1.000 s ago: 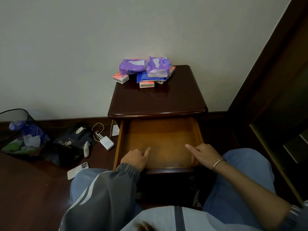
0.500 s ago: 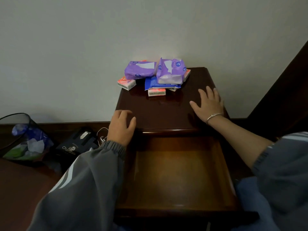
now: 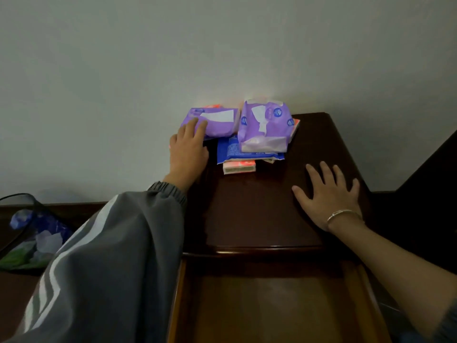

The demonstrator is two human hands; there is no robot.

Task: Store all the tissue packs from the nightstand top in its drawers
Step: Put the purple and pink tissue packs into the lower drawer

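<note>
Left hand (image 3: 189,147): reached far, fingers now laid on purple pack (image 3: 217,120).
Right hand (image 3: 329,191): stays spread flat on nightstand (image 3: 259,206).
Drawer (image 3: 272,305): open, ready.

No text on the tissue packs (image 3: 264,127) is legible.

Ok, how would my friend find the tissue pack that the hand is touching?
Find the dark wooden nightstand by the wall; tissue packs are piled at its back. Yours is the purple pack at the pile's left end, lying flat, touched by the left hand. The other purple pack sits taller, atop a blue pack.
</note>
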